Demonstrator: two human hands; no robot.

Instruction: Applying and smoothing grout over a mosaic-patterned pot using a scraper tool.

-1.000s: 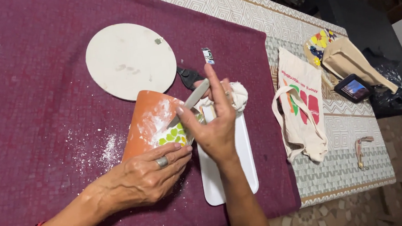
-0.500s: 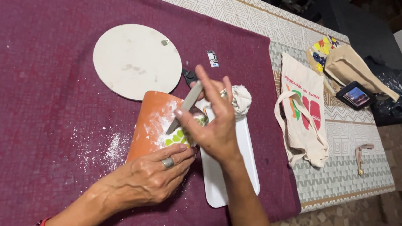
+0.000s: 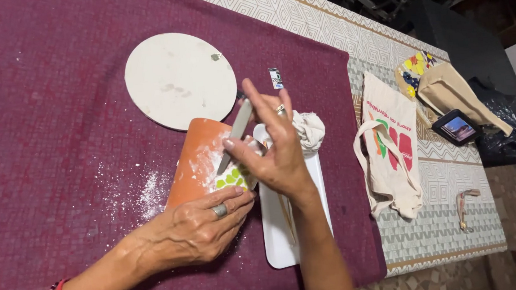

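At frame centre the left hand (image 3: 200,231) grips the terracotta clay pot (image 3: 200,162) lying on its side, while the right hand (image 3: 274,156), just right, pinches a slim grey blade (image 3: 235,134) slanting down-left onto it.

Left hand (image 3: 194,231) steadying terracotta pot (image 3: 200,162), right hand (image 3: 274,156) holding metal blade (image 3: 235,134) against it

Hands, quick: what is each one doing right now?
Left hand: closed around the orange clay pot, holding it on its side.
Right hand: pinching a thin grey tool against the pot.
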